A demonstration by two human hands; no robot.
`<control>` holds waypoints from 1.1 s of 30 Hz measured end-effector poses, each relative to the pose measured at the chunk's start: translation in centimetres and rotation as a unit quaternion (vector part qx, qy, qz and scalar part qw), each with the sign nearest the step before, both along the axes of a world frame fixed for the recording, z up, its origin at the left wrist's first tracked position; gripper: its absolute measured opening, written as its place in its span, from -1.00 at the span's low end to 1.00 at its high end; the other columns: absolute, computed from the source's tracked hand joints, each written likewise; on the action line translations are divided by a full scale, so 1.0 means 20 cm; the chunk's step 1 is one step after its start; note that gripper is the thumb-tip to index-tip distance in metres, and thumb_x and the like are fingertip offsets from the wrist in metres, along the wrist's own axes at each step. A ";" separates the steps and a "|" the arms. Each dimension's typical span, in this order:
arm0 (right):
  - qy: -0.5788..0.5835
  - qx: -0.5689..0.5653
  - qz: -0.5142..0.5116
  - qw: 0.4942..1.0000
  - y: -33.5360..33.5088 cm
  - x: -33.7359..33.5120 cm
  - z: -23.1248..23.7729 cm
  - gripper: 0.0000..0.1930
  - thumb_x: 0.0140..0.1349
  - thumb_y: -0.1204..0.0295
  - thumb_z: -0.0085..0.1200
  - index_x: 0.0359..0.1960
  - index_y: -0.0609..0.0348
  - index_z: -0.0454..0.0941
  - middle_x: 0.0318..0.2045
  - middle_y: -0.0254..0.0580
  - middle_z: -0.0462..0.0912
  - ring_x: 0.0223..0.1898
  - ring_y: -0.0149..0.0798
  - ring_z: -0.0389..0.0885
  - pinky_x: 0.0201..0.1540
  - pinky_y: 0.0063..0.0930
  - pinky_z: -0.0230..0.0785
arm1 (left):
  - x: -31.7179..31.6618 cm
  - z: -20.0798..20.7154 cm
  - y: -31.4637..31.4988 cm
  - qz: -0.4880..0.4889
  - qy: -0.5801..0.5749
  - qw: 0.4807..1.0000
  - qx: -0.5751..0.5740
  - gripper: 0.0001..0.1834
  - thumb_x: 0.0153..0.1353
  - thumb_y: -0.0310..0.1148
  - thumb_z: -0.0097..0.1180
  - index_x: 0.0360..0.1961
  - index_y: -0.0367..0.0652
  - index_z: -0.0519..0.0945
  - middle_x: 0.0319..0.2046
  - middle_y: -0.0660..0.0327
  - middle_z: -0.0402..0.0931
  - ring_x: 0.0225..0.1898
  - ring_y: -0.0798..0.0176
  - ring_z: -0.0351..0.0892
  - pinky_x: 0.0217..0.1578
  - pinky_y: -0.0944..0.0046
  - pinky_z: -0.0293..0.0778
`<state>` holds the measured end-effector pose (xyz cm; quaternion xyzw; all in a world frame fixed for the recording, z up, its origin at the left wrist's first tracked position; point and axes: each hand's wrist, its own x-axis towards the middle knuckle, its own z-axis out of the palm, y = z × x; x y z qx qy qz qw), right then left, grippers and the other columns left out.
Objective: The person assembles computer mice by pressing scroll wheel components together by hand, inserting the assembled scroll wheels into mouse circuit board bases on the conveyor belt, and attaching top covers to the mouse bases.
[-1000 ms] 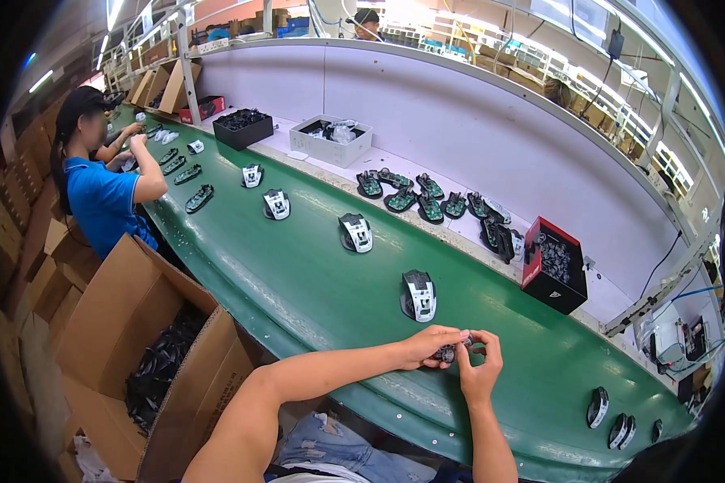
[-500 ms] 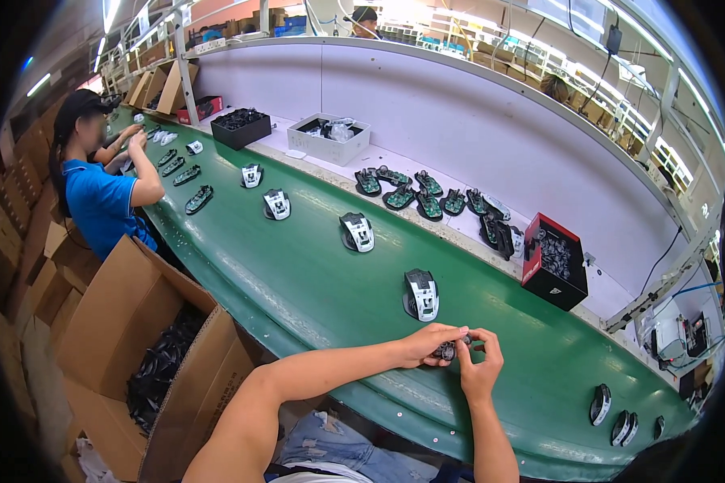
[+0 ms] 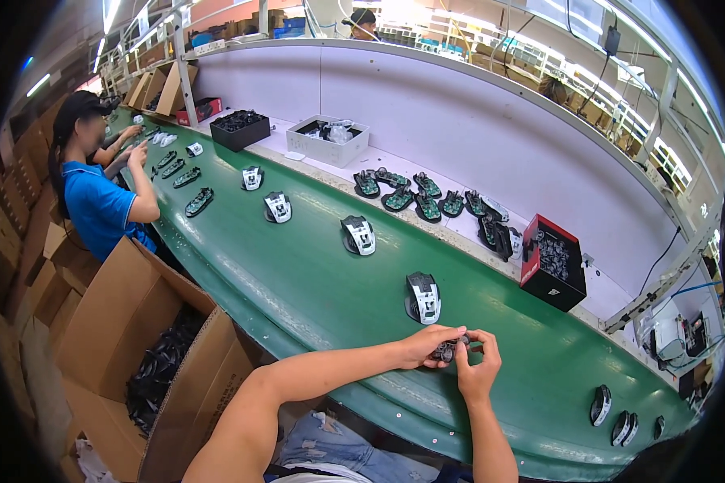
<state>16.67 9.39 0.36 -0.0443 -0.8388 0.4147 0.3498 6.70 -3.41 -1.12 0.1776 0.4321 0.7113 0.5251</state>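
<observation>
From here I can't identify the dark part (image 3: 445, 352), partly covered by the left hand (image 3: 419, 346) and right hand (image 3: 481, 362). The lower edge crops the cardboard box (image 3: 197, 390); the co-worker's hands (image 3: 138, 153) are too small to read.

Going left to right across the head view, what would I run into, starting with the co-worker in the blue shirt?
Co-worker in the blue shirt, black box, white bin, the wearer's left hand, the wearer's right hand, red-and-black box, black-and-white shell piece at lower right.
</observation>
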 end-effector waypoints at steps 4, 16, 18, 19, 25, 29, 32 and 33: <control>0.000 0.001 -0.003 1.000 0.01 0.00 -0.01 -0.77 0.08 0.54 0.25 -0.20 0.26 0.58 -0.21 -0.11 0.62 -0.20 -0.17 0.62 -0.24 -0.38 0.45 | 0.00 0.00 0.00 -0.008 -0.009 1.000 0.003 -0.48 0.44 0.12 -0.07 -0.16 -0.19 0.57 -0.60 0.36 0.43 -0.70 0.45 0.40 -0.81 0.47 0.05; 0.001 -0.010 -0.001 1.000 -0.01 0.00 0.00 -0.76 0.06 0.54 0.27 -0.23 0.25 0.53 -0.22 -0.14 0.59 -0.22 -0.20 0.59 -0.24 -0.40 0.43 | 0.00 0.02 -0.01 -0.008 0.005 1.000 -0.007 -0.48 0.43 0.12 -0.07 -0.18 -0.19 0.56 -0.60 0.34 0.44 -0.72 0.45 0.40 -0.83 0.47 0.05; 0.000 -0.015 -0.005 1.000 -0.02 0.00 0.00 -0.77 0.06 0.54 0.27 -0.24 0.25 0.53 -0.22 -0.14 0.59 -0.22 -0.21 0.59 -0.24 -0.41 0.43 | 0.00 0.01 0.00 -0.014 0.008 1.000 -0.004 -0.48 0.43 0.12 -0.07 -0.18 -0.19 0.55 -0.61 0.33 0.44 -0.73 0.45 0.40 -0.83 0.47 0.04; 0.002 -0.024 -0.004 1.000 -0.02 -0.01 0.00 -0.77 0.06 0.55 0.27 -0.24 0.25 0.54 -0.22 -0.14 0.60 -0.22 -0.21 0.60 -0.24 -0.41 0.43 | 0.00 0.01 -0.01 -0.015 0.006 1.000 -0.005 -0.48 0.43 0.12 -0.07 -0.18 -0.19 0.55 -0.61 0.33 0.44 -0.73 0.45 0.40 -0.83 0.47 0.04; -0.001 -0.012 -0.003 1.000 -0.02 -0.01 -0.01 -0.76 0.06 0.55 0.28 -0.23 0.24 0.55 -0.22 -0.15 0.61 -0.22 -0.21 0.60 -0.26 -0.41 0.43 | 0.00 0.01 -0.01 -0.015 0.010 1.000 -0.004 -0.48 0.43 0.12 -0.07 -0.17 -0.19 0.55 -0.62 0.32 0.43 -0.72 0.44 0.40 -0.83 0.47 0.05; -0.004 -0.015 -0.001 1.000 -0.01 0.00 -0.01 -0.77 0.07 0.55 0.27 -0.22 0.24 0.56 -0.20 -0.14 0.61 -0.21 -0.21 0.60 -0.25 -0.41 0.44 | 0.00 0.01 0.00 -0.010 0.012 1.000 -0.002 -0.49 0.43 0.11 -0.06 -0.16 -0.20 0.55 -0.61 0.33 0.43 -0.71 0.45 0.41 -0.83 0.47 0.05; 0.001 -0.029 0.003 1.000 -0.04 0.00 0.01 -0.77 0.09 0.55 0.23 -0.19 0.25 0.57 -0.18 -0.12 0.60 -0.20 -0.20 0.60 -0.24 -0.40 0.44 | 0.00 0.02 -0.02 -0.006 0.009 1.000 -0.005 -0.51 0.43 0.08 -0.05 -0.16 -0.19 0.55 -0.60 0.33 0.44 -0.71 0.46 0.40 -0.83 0.47 0.05; 0.001 -0.029 0.002 1.000 -0.04 -0.01 0.02 -0.77 0.09 0.55 0.23 -0.19 0.25 0.57 -0.18 -0.12 0.60 -0.20 -0.20 0.60 -0.24 -0.40 0.44 | -0.01 0.02 -0.02 -0.006 0.009 1.000 -0.004 -0.53 0.43 0.07 -0.05 -0.17 -0.18 0.55 -0.59 0.33 0.44 -0.71 0.46 0.40 -0.83 0.48 0.05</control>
